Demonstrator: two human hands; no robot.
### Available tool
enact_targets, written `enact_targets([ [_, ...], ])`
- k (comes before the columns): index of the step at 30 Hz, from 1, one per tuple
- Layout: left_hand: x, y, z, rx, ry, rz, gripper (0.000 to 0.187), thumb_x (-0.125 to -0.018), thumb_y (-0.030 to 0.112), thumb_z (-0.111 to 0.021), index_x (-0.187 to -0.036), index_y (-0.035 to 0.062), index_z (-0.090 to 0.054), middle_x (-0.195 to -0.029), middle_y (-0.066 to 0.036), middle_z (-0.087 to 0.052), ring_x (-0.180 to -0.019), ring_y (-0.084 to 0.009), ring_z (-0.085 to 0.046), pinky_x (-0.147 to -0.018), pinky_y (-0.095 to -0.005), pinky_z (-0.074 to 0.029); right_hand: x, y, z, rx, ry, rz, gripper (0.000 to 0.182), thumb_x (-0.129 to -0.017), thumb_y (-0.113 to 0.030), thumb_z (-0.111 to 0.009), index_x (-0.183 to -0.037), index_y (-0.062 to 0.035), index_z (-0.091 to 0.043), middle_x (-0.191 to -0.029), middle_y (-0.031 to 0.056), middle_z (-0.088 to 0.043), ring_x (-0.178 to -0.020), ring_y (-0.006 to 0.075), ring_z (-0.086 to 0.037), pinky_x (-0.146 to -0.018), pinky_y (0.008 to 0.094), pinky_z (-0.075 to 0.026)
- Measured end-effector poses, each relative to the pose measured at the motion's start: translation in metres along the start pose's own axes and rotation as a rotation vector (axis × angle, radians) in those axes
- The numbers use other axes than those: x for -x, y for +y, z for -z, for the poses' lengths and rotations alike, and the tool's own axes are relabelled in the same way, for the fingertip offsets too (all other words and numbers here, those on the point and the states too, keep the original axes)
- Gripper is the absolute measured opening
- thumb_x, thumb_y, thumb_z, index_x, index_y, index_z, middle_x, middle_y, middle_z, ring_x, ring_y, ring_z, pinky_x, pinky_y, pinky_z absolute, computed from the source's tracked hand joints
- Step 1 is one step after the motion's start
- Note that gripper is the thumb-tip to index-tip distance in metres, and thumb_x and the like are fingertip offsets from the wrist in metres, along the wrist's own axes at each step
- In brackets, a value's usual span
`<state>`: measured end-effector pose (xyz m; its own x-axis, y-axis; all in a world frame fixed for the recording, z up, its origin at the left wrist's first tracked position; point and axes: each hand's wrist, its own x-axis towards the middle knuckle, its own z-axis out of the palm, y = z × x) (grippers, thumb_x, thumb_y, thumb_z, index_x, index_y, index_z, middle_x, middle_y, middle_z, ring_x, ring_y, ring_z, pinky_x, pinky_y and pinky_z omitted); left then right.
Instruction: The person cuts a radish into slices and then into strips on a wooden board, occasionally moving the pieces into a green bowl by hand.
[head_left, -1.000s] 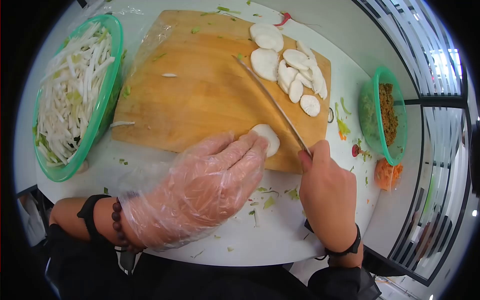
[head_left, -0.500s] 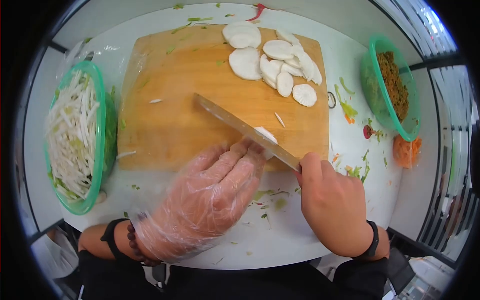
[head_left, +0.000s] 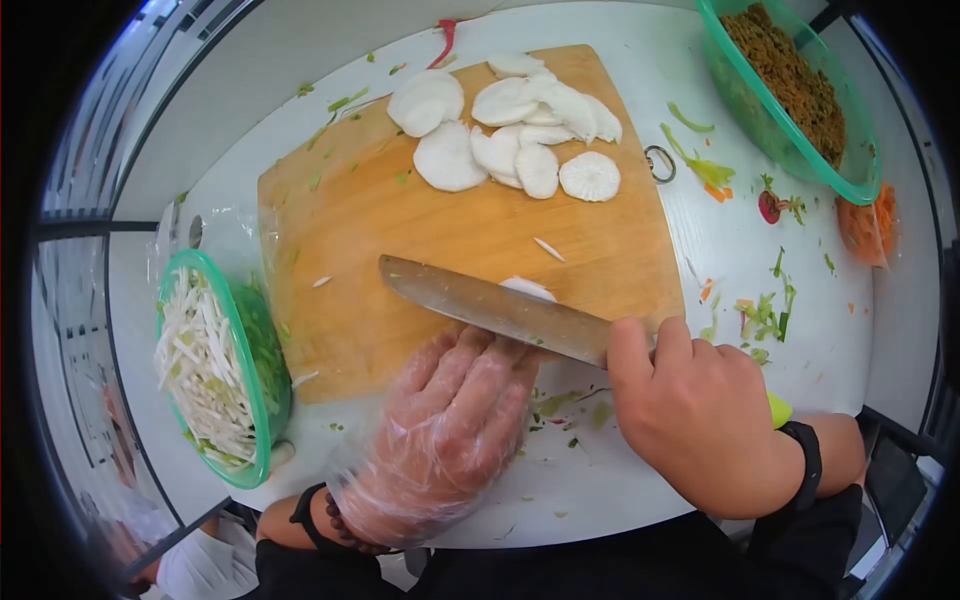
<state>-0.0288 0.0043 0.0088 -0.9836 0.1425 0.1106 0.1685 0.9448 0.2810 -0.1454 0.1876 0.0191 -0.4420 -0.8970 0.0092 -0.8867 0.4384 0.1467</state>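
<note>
Our right hand [head_left: 705, 410] has its fingers wrapped tight around the knife [head_left: 495, 308]. Our gloved left hand [head_left: 445, 430] lies open and flat, its fingers pressing the radish piece [head_left: 527, 288], which peeks out just past the blade on the cutting board [head_left: 350, 260].

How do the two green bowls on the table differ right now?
The left green bowl holds pale white strips mixed with some green; the right green bowl holds brown, crumbly, minced-looking filling. The left bowl sits at the cutting board's near left corner, beside the gloved left hand; the right bowl sits at the far right, apart from the board, partly cut off by the frame. Both are translucent green plastic and rest on the white table.
</note>
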Motion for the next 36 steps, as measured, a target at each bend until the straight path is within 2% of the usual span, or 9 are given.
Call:
enact_targets([
  [9,0.000,0.001,0.000,-0.023,-0.012,0.005,0.032,-0.083,0.005,-0.069,-0.114,-0.0001,-0.074,-0.123,-0.015,-0.067,-0.116,-0.0327,-0.066,-0.098,-0.0469,-0.054,-0.007,0.003,-0.006,-0.057,0.084,0.017,0.012,-0.083,-0.016,-0.064,-0.087,-0.0069,-0.056,-0.061,0.0001,-0.045,-0.045,0.0105,-0.050,-0.040,0.0268,-0.036],
  [10,-0.001,0.002,0.000,-0.028,-0.015,0.010,0.032,-0.083,0.005,-0.069,-0.114,-0.0001,-0.074,-0.123,-0.015,-0.067,-0.116,-0.0327,-0.067,-0.098,-0.0468,-0.054,-0.006,0.003,-0.002,-0.097,0.013,-0.009,0.016,-0.081,-0.012,-0.064,-0.095,-0.0059,-0.057,-0.068,0.0015,-0.047,-0.049,0.0134,-0.052,-0.043,0.0302,-0.038],
  [13,-0.001,0.003,0.001,-0.041,-0.019,0.014,0.033,-0.082,0.005,-0.069,-0.114,0.0000,-0.074,-0.123,-0.015,-0.067,-0.116,-0.0327,-0.067,-0.097,-0.0466,-0.054,-0.004,0.003,-0.001,-0.061,-0.008,-0.009,0.016,-0.081,-0.012,-0.064,-0.095,-0.0059,-0.057,-0.067,0.0016,-0.047,-0.049,0.0129,-0.053,-0.043,0.0299,-0.039],
  [20,0.000,0.003,0.000,-0.038,-0.018,0.009,0.034,-0.082,0.006,-0.069,-0.116,-0.0001,-0.073,-0.125,-0.016,-0.067,-0.116,-0.0338,-0.067,-0.098,-0.0466,-0.054,-0.004,-0.001,-0.001,-0.051,0.005,-0.012,0.014,-0.082,-0.012,-0.063,-0.094,-0.0076,-0.055,-0.067,0.0012,-0.048,-0.047,0.0125,-0.054,-0.042,0.0292,-0.039],
  [26,-0.002,0.003,0.002,-0.043,-0.024,-0.004,0.039,-0.080,0.006,-0.068,-0.117,-0.0038,-0.071,-0.125,-0.015,-0.066,-0.118,-0.0324,-0.065,-0.097,-0.0450,-0.053,-0.002,0.003,0.007,-0.160,-0.087,-0.081,0.013,-0.085,-0.011,-0.062,-0.092,-0.0093,-0.051,-0.066,0.0037,-0.053,-0.049,0.0180,-0.060,-0.043,0.0331,-0.043],
  [29,-0.002,0.004,0.001,-0.054,-0.002,-0.006,0.040,-0.077,0.006,-0.068,-0.116,-0.0044,-0.070,-0.124,-0.015,-0.066,-0.119,-0.0311,-0.065,-0.096,-0.0440,-0.053,-0.008,0.007,0.003,-0.128,-0.028,-0.006,0.013,-0.084,-0.013,-0.065,-0.089,-0.0072,-0.054,-0.060,0.0032,-0.054,-0.047,0.0145,-0.060,-0.041,0.0301,-0.046],
  [32,-0.002,0.003,0.000,-0.050,0.021,-0.008,0.040,-0.077,0.005,-0.067,-0.115,-0.0045,-0.070,-0.123,-0.014,-0.066,-0.119,-0.0304,-0.065,-0.095,-0.0433,-0.053,-0.002,0.008,0.006,-0.127,-0.077,-0.040,0.014,-0.084,-0.012,-0.066,-0.088,-0.0077,-0.053,-0.061,0.0042,-0.055,-0.048,0.0166,-0.061,-0.042,0.0317,-0.046],
  [35,0.003,0.002,-0.002,0.008,-0.019,0.002,0.059,-0.075,0.002,-0.074,-0.132,-0.0049,-0.061,-0.133,-0.019,-0.061,-0.129,-0.0387,-0.058,-0.104,-0.0503,-0.048,-0.013,0.005,-0.001,-0.231,0.007,-0.017,0.014,-0.084,-0.011,-0.065,-0.088,-0.0085,-0.052,-0.062,0.0048,-0.057,-0.049,0.0186,-0.063,-0.043,0.0325,-0.048],
  [36,0.004,0.001,-0.002,0.000,-0.018,-0.005,0.058,-0.074,0.002,-0.074,-0.131,-0.0050,-0.062,-0.133,-0.018,-0.061,-0.129,-0.0385,-0.058,-0.105,-0.0495,-0.048,-0.016,0.007,-0.003,-0.183,0.006,-0.010,0.014,-0.084,-0.011,-0.065,-0.089,-0.0087,-0.052,-0.062,0.0047,-0.058,-0.050,0.0190,-0.063,-0.044,0.0328,-0.048],
])
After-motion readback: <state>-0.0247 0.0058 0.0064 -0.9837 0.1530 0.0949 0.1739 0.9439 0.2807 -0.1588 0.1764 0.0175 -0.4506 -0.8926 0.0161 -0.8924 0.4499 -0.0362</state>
